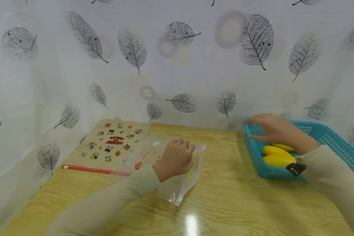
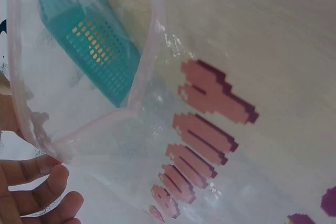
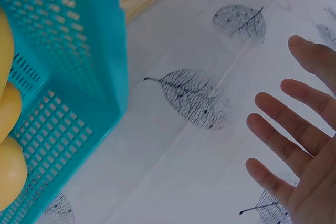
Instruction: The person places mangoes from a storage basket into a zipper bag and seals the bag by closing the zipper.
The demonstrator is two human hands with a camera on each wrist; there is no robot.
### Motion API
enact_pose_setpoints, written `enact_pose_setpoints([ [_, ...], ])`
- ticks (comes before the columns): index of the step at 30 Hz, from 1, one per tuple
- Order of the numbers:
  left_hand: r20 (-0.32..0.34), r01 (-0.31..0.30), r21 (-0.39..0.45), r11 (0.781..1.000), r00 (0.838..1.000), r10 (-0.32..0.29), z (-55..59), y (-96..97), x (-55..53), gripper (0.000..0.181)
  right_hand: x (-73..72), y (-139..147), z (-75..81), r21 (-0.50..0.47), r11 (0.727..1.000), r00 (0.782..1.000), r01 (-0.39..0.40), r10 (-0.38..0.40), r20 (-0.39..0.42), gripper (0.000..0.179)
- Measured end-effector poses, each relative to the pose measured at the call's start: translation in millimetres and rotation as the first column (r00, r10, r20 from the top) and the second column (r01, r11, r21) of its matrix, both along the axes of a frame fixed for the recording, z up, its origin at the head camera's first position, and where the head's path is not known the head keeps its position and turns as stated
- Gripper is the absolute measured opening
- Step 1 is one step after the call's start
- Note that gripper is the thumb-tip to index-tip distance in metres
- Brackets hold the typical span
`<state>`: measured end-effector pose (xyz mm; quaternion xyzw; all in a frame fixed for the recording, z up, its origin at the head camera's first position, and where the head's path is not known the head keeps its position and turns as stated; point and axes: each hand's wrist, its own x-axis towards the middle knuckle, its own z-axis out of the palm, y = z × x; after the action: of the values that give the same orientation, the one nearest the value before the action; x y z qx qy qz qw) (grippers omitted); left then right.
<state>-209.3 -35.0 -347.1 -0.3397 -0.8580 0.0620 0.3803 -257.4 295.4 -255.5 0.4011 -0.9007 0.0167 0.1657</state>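
Observation:
My left hand [image 1: 177, 159] pinches the rim of a clear slider zip bag [image 1: 198, 168] with a pink closure and strawberry print. In the left wrist view the mouth of the bag [image 2: 144, 85] gapes, and the blue-green basket shows through it. The fingers [image 2: 44, 192] curl at the rim. To the right, my right hand [image 1: 275, 129] hovers over the near left part of the plastic basket [image 1: 253, 160], its fingers spread and holding nothing. Smooth yellow fruits [image 1: 275, 157] lie in the basket below that hand. Their rounded ends show in the right wrist view.
A second clear bag [image 1: 106, 144] with cartoon figures and a red slider closure [image 1: 88, 169] lies flat at the back left, partly under the first bag. Behind the wood-grain table [image 1: 224, 196] hangs a white curtain [image 1: 194, 72] with leaf prints.

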Motion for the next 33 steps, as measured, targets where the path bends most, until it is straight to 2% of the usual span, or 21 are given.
enact_pose_setpoints([
  [5,0.003,0.002,0.004,1.000,1.000,-0.002,-0.6,-0.3,-0.3,0.015,-4.5,17.2,3.3,0.030,0.995,0.993,0.097,-0.098,0.066,0.041],
  [10,0.006,-0.003,-0.001,1.000,1.000,0.003,-0.2,-0.8,-0.3,0.016,-10.7,34.5,3.0,0.074,0.977,0.969,0.201,-0.210,0.131,0.041],
  [14,0.013,-0.006,-0.008,1.000,1.000,0.006,0.5,-0.9,0.0,0.015,-17.0,49.2,-1.6,0.095,0.962,0.946,0.256,-0.269,0.179,0.042],
  [21,0.009,0.000,-0.008,1.000,1.000,0.000,0.7,-1.0,0.4,0.016,-27.4,72.6,-11.6,0.109,0.946,0.916,0.305,-0.323,0.239,0.044],
  [28,0.007,-0.003,-0.014,1.000,1.000,0.003,0.8,-1.8,1.2,0.014,-34.1,89.3,-23.5,0.138,0.931,0.863,0.338,-0.365,0.349,0.051],
  [33,0.005,-0.001,-0.012,1.000,1.000,0.002,0.0,-2.1,0.8,0.014,-40.4,99.8,-35.3,0.168,0.928,0.845,0.333,-0.372,0.383,0.041],
])
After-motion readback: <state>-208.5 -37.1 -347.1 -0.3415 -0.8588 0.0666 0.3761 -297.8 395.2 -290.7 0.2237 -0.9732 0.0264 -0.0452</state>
